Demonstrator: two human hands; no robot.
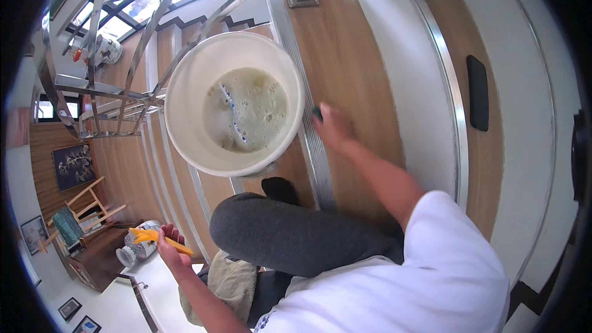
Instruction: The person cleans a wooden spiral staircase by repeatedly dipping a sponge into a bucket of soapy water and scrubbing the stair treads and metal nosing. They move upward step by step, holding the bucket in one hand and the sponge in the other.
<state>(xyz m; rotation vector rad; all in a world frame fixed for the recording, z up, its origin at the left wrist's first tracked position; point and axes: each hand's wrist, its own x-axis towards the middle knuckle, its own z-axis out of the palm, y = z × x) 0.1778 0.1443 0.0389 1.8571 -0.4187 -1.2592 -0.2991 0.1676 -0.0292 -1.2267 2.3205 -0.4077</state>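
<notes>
My right hand (332, 125), slightly blurred, is closed around a small dark green object (317, 113), mostly hidden by the fingers, at the metal nosing (311, 136) of a wood-look stair tread (365, 115). My left hand (174, 250) holds an orange plastic tool (149, 236) with a jagged end, out to the left over the lower steps. Between the hands and farther ahead stands a white bucket (185, 101) of cloudy, foamy water (259, 106). A blue-and-white strip (232, 112) shows at the water's surface; what it belongs to is hidden.
A beige cloth (233, 282) hangs by my legs. On a higher step lies a black phone-like object (477, 93). Metal railings (134, 51) run beside the bucket, and stairs (162, 166) descend leftward. Below are a patterned vase (138, 245) and a wooden easel (92, 208).
</notes>
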